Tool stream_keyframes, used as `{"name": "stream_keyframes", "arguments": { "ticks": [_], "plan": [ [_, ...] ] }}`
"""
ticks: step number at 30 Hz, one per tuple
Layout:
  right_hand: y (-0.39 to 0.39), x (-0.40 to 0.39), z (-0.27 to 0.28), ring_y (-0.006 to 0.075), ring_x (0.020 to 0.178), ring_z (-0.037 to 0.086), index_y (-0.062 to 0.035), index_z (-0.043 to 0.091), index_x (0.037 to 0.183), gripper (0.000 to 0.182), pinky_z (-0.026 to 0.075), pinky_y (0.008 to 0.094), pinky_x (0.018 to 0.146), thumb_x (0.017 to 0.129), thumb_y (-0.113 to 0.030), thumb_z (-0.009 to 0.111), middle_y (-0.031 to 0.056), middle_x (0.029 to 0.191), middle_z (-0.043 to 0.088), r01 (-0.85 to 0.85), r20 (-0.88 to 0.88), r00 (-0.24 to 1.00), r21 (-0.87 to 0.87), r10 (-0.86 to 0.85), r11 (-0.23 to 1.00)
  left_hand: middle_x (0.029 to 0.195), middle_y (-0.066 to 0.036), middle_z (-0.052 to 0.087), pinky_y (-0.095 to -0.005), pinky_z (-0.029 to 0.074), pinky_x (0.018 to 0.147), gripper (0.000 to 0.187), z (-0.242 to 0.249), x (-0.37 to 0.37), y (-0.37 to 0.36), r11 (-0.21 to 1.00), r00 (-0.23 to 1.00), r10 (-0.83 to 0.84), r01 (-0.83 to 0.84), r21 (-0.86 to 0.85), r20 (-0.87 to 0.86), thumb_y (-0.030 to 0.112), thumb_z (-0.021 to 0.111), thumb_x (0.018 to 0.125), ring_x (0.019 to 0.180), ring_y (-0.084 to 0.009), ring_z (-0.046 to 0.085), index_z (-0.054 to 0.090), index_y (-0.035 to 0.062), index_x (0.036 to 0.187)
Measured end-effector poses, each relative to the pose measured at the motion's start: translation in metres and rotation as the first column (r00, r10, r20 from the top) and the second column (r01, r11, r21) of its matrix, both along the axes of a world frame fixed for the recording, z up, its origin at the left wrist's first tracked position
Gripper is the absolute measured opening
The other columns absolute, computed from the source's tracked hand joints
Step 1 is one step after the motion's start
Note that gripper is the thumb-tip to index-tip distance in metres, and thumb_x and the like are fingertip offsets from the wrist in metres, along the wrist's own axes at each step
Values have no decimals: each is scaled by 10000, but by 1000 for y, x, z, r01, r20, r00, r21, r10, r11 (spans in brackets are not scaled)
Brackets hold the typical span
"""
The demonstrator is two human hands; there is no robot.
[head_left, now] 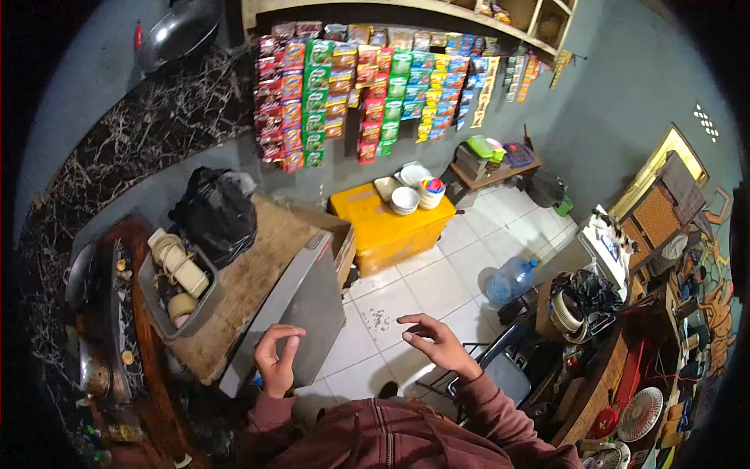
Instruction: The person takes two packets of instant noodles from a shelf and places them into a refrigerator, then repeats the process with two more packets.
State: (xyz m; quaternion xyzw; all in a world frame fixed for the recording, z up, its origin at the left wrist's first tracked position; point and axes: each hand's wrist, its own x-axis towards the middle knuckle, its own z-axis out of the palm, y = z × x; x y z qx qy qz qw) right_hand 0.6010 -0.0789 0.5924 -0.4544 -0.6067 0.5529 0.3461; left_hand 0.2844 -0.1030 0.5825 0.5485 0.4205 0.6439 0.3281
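Note:
My left hand (276, 361) is raised in front of a grey panel (301, 301) that stands beside a wooden tabletop. Its thumb and index finger curve toward each other, with nothing visible between them. Over the white tiled floor (422, 285), my right hand (439, 344) reaches inward, its thumb and index finger apart and holding nothing. A dark folding chair (506, 374) is close to the right wrist. Both forearms wear maroon sleeves.
A yellow box (394, 234) bears white bowls (404, 200). On the wooden tabletop (273, 230) are a black plastic bag (215, 215) and a grey bin (180, 301). A blue water jug (509, 281) stands on the floor. Sachet strips (355, 90) hang along the wall.

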Motion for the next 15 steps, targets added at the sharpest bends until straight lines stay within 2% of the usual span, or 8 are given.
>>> {"name": "stream_keyframes", "arguments": {
  "ticks": [1,4,5,8,9,11,12,15],
  "plan": [
    [2,11,3,171,1069,605,-47,576,1246,339,491,314,932,946,-194,639,93,1198,616,9,7,1000,12,-9,1000,959,-90,679,-314,489,841,119,3,10,9,1000,1000,-9,9,12,7,70,664,875,897,-192,644,668,-2,969],
    [8,42,7,194,1043,625,-45,572,1245,345,492,323,930,950,-211,635,88,1180,626,44,34,998,30,-45,999,1048,-125,673,-351,481,891,283,18,29,35,948,875,-309,250,-199,-372,131,698,857,986,-232,640,643,29,1115],
    [9,52,7,194,1043,625,-45,572,1245,345,492,323,930,950,-211,635,88,1180,626,57,31,998,31,-58,998,1048,-125,673,-351,481,891,283,23,37,43,944,870,-320,262,-200,-375,131,698,857,986,-232,640,643,29,1115],
    [14,81,3,194,1040,626,-47,570,1249,353,493,324,925,951,-225,634,83,1175,628,106,24,994,27,-106,994,1326,-125,585,-413,485,925,589,25,51,62,803,372,-592,350,-482,-715,191,752,823,1047,-255,650,503,39,1335],
    [15,90,1,189,1036,625,-48,569,1251,356,493,324,921,951,-231,633,82,1175,628,104,35,994,11,-105,994,1326,-125,585,-413,485,925,589,16,51,67,797,357,-599,358,-488,-717,191,752,823,1047,-255,650,503,39,1335],
    [21,103,-3,185,1032,623,-50,568,1252,360,493,323,917,952,-238,632,81,1176,628,112,36,993,-9,-112,994,1293,-123,607,-396,530,866,616,5,53,79,396,117,-917,149,-906,-381,122,757,803,981,-242,673,486,24,1347],
    [23,108,-5,182,1027,621,-50,572,1250,360,493,325,915,950,-241,634,79,1176,628,118,41,992,-24,-117,993,1255,-150,622,-358,575,762,612,21,64,90,43,181,-983,45,-998,-34,38,743,783,924,-223,687,488,13,1339],
    [32,116,-14,120,992,591,-44,581,1241,329,477,291,903,949,-188,628,35,1148,621,118,52,992,-12,-118,993,1124,-161,661,-325,581,623,488,24,70,95,-104,271,-952,149,-983,142,-55,627,773,777,-226,681,524,-20,1249]
  ]
}}
